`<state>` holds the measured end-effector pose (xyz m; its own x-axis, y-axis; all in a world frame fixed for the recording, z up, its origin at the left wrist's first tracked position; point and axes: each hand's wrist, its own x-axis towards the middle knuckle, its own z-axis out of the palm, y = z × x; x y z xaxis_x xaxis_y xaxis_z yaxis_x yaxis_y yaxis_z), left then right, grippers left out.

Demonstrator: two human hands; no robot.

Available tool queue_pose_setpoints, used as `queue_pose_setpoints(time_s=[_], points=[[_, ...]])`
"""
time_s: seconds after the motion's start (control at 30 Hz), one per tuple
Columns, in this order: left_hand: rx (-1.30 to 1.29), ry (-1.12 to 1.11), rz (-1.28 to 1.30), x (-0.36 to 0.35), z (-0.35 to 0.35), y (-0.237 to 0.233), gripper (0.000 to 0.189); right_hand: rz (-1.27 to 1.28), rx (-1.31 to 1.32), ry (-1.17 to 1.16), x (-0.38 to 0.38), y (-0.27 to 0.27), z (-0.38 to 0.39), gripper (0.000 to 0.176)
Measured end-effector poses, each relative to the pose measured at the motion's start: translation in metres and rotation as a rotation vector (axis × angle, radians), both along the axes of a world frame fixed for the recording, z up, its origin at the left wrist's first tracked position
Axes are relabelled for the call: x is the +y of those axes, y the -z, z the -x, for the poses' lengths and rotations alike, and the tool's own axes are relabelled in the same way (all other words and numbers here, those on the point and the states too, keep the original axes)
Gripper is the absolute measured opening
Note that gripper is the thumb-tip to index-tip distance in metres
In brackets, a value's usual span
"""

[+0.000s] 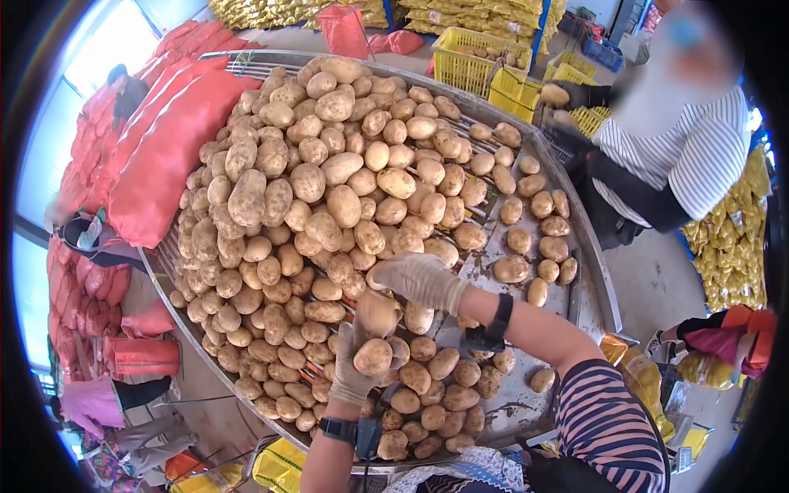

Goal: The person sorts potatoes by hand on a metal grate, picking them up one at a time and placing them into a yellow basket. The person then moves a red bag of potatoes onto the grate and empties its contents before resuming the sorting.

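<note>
A large heap of brown potatoes (320,189) covers a metal-framed sorting table (604,279). My left hand (349,382), in a pale work glove, is curled around a potato (372,358) at the near side of the heap. Just above it, a motion-blurred potato (378,315) overlaps the left fingertips. My right hand (423,282), gloved too, reaches in from the right with its fingers bent over a potato at the heap's edge, mostly hidden under them. More potatoes (440,398) lie between my forearms.
Across the table at right, a person in a striped top holds a potato (555,95) in a gloved hand. Yellow crates (468,70) stand behind the far edge. Full red sacks (177,156) lean at the left. Loose potatoes (555,246) lie along the right metal rim.
</note>
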<state>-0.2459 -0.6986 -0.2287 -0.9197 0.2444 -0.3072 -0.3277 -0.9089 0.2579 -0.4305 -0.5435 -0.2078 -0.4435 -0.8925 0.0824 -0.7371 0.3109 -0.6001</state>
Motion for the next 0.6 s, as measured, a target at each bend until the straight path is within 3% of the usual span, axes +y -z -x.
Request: queue_pose_setpoints(time_s=[0.03, 0.1, 0.13, 0.23, 0.27, 0.3, 0.33, 0.43, 0.5, 0.57, 0.6], points=[[0.04, 0.057, -0.037, -0.001, 0.003, 0.002, 0.066, 0.005, -0.006, -0.006, 0.002, 0.005, -0.003, 0.043], [-0.049, 0.023, -0.13, 0.003, -0.004, 0.022, 0.065, -0.086, 0.202, 0.48, 0.002, 0.021, -0.004, 0.051], [-0.033, -0.034, -0.126, 0.009, -0.006, 0.021, 0.065, -0.14, 0.123, 0.517, -0.003, 0.037, 0.004, 0.061], [-0.035, -0.122, -0.159, 0.012, -0.017, 0.017, 0.065, -0.276, 0.23, 0.328, -0.011, 0.042, 0.027, 0.066], [-0.049, -0.16, -0.208, 0.01, -0.023, 0.015, 0.063, -0.258, 0.089, 0.347, -0.012, 0.032, 0.031, 0.064], [-0.063, -0.204, -0.26, 0.007, -0.032, 0.013, 0.062, -0.07, -0.163, 0.402, -0.011, 0.026, 0.028, 0.063], [0.079, -0.2, -0.284, 0.0, -0.038, 0.027, 0.064, 0.143, -0.485, 0.438, -0.013, 0.021, 0.016, 0.064], [0.021, -0.436, -0.199, -0.006, -0.062, 0.004, 0.07, 0.679, -1.497, 0.335, -0.024, 0.0, -0.037, 0.069], [0.079, -0.382, -0.503, -0.015, -0.072, -0.023, 0.085, 0.659, -1.517, 0.129, -0.03, -0.022, -0.08, 0.064], [0.146, -0.403, -0.129, -0.024, -0.092, -0.028, 0.084, 0.59, -1.495, 0.085, -0.045, -0.041, -0.121, 0.063], [0.153, -0.433, -0.133, -0.03, -0.104, -0.031, 0.084, 0.566, -1.186, 0.111, -0.057, -0.039, -0.142, 0.058]])
